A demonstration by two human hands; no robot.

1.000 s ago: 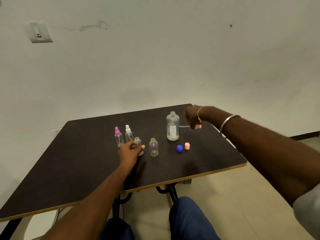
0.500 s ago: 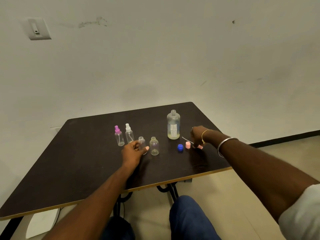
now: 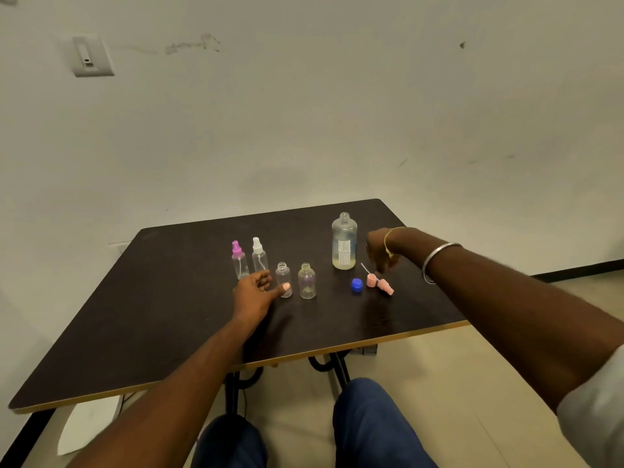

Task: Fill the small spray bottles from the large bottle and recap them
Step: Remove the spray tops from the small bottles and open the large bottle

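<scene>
Large bottle (image 3: pixel 344 241) upright, uncapped on the table (image 3: pixel 169 315), liquid low. Beside it, two open small bottles (image 3: pixel 307 282), seemingly unfilled; two capped spray bottles (image 3: pixel 259 260) further left. Pink spray head (image 3: pixel 385 287) and blue cap (image 3: pixel 356 285) lying loose. Left hand (image 3: pixel 253 292) slack, thumb touching one open bottle; right hand (image 3: pixel 380 249) loose, gripping nothing. Filling and recapping apparently ahead.

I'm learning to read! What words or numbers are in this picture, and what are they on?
White label on the large bottle: lines of dark print, too small and blurred to read.
The small bottles, the caps and the wall plate: no writing shows.
So nothing here can be quoted.
</scene>
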